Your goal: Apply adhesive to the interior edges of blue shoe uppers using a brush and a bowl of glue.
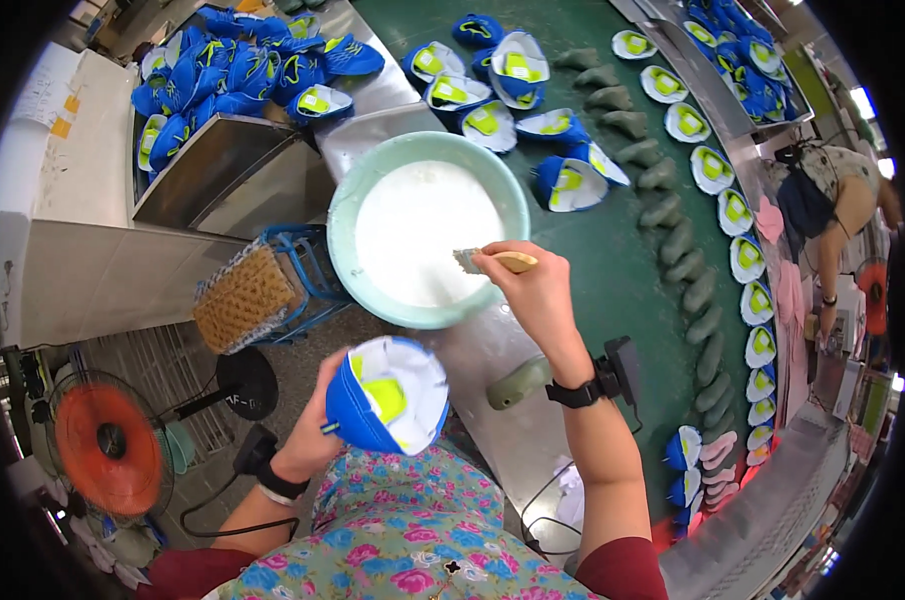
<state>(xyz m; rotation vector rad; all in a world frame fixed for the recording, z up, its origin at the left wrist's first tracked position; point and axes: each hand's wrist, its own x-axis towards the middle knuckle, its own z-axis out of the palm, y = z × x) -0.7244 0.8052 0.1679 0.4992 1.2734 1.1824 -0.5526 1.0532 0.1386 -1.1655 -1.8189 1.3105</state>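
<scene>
My left hand (313,425) is closed around a blue shoe upper (361,425), its white underside and bright yellow-green patch turned up. In my right hand (535,295) is a brush with a pale wooden handle (516,262). Its bristles point left, over the white liquid (423,225) in a round mint-green basin (342,240); whether they touch the liquid I cannot tell. The basin stands beyond the shoe upper, above the metal table edge. Just right of the upper, a dark green shoe last (521,383) lies on the metal surface.
Blue uppers are heaped at the far left (238,75), and several lie beyond the basin on the green surface (583,335). A row of green lasts (685,235) runs beside a line of uppers (735,210). A fan (111,448) stands left; a co-worker (833,200) bends at right.
</scene>
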